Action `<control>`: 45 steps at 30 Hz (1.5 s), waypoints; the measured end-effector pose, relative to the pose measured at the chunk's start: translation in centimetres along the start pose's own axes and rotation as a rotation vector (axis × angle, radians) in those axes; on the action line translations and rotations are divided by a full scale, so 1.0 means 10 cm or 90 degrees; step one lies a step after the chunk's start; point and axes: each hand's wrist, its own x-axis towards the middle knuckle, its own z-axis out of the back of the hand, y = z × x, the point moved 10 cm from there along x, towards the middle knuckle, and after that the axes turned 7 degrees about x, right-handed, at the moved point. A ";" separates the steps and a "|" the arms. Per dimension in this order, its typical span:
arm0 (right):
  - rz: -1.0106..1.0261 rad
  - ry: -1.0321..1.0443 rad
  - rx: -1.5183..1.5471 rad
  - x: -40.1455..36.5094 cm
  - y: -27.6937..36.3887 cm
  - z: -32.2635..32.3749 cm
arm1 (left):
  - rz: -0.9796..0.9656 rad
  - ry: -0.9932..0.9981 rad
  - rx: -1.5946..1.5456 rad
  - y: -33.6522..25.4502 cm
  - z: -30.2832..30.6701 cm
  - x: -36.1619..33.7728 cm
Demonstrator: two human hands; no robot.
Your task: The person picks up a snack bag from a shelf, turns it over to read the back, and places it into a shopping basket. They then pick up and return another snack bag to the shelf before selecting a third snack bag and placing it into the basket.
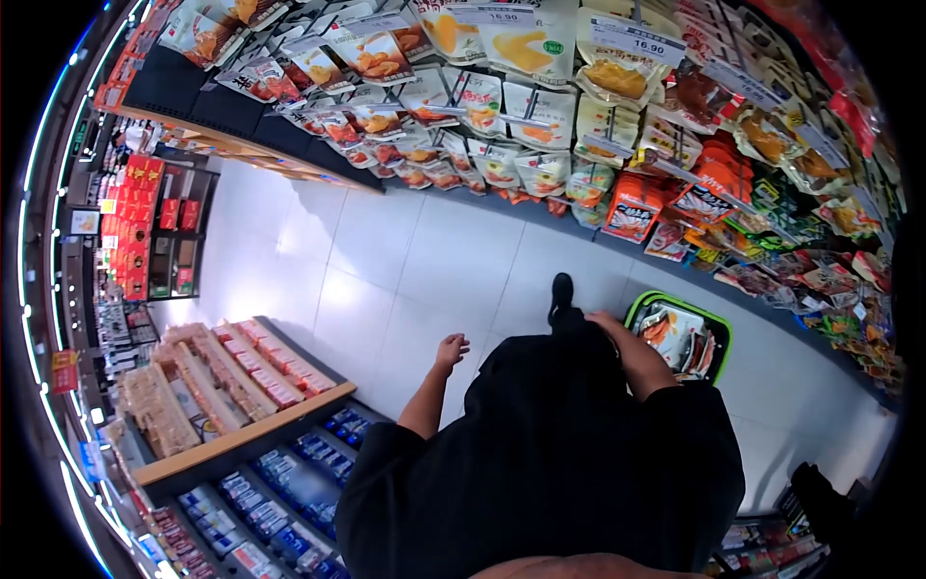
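Left hand [450, 349] hangs with fingers loosely open and empty; right hand [606, 321], grip hidden, sits by the green basket [725, 340].

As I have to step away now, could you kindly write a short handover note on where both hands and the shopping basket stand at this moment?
Left hand: empty, fingers loosely curled, in the air over the pale tiled floor.
Right hand: at the rim of the green-rimmed plastic shopping basket; I cannot tell whether it grips.
The basket is low on the right, beside the rack of hanging snack packets.
Done: several packets lie in the basket.
Left: neither hand touches a rack packet.
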 end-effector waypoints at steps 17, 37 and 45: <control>0.037 -0.067 -0.176 0.50 0.93 0.08 | 0.001 -0.027 0.073 -0.88 0.42 0.26; 0.033 -0.437 -0.054 0.47 2.09 -0.78 | -0.086 0.086 0.051 -2.26 2.00 2.31; 0.004 -0.393 -0.079 0.54 2.17 -1.23 | -0.058 0.121 0.076 -2.17 2.26 2.79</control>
